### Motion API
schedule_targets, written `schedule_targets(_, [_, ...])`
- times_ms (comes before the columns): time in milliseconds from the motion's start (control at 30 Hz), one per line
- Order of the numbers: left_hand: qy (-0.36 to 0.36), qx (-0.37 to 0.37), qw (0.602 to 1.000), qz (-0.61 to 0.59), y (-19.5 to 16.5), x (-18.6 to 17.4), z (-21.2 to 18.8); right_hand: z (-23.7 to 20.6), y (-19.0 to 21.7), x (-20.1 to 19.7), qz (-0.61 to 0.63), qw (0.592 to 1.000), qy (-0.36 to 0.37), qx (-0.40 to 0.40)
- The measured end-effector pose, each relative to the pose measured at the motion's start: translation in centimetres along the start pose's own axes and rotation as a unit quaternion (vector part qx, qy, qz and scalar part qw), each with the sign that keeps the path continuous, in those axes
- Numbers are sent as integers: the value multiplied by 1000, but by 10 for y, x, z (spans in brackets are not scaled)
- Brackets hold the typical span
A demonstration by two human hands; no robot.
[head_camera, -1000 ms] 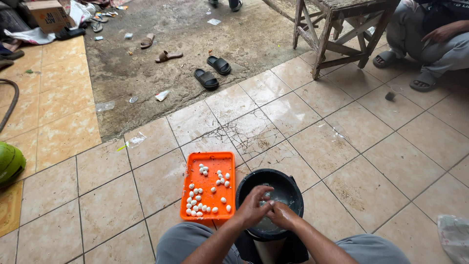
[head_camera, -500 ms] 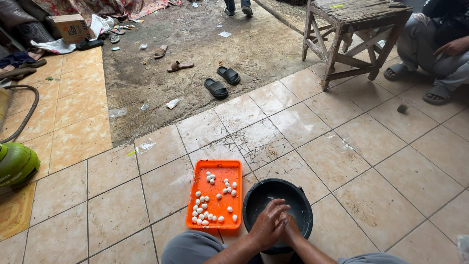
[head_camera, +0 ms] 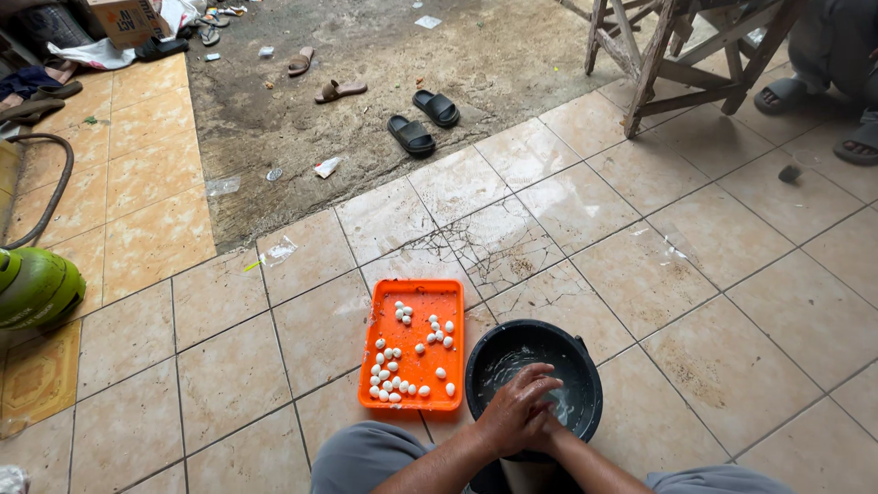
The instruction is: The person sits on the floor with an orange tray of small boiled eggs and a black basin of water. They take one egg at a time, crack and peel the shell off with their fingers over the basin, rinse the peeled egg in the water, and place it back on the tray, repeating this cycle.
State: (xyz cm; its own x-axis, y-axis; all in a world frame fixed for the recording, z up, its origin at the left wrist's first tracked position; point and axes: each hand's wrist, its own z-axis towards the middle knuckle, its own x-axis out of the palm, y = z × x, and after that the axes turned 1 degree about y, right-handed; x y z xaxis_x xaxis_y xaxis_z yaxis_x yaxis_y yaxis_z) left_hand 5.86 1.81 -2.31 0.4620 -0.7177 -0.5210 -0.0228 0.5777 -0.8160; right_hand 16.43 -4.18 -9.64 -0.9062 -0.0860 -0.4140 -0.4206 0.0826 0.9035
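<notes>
Person is crouched over a black bucket (head_camera: 533,377) on the tiled floor (head_camera: 732,366), both hands pressed together right over its near rim. The left hand (head_camera: 514,412) lies on top, fingers curled toward the water, and the right hand (head_camera: 549,426) is mostly hidden under it. Whatever they're working between the palms is covered, so I can't tell if either hand is actually gripping something or just cupped.

Just left of the bucket, nearly touching it, sits an orange tray (head_camera: 413,302) with a scatter of small white peeled eggs (head_camera: 395,377) — quail-sized by the look. Most are bunched toward the tray's near end, a few loose ones up the middle, and the far end is bare.

Progress-wise, my read is there's a decent batch done already, going by that pile on the tray. What's left is harder to call — the bucket holds some water with pale bits in it, but I can't make out how many are waiting in there.

Farther from the bucket: a green gas cylinder (head_camera: 37,288) well off to the left, black sandals (head_camera: 422,119) out on the bare concrete beyond, and a wooden stool (head_camera: 681,55) off to the upper right with another person's feet (head_camera: 823,110) next to it.
</notes>
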Motion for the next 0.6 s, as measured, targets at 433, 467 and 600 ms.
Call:
schedule_targets(433, [-39,15,999,4,-6,-7,0,0,16,-11,-167,985,-49,20])
schedule_targets(467, [-42,23,999,0,-7,-7,-1,-1,15,-8,-175,984,-39,14])
schedule_targets(600, [-42,31,999,-1,-9,-5,-3,-5,10,-8,-88,989,116,-3])
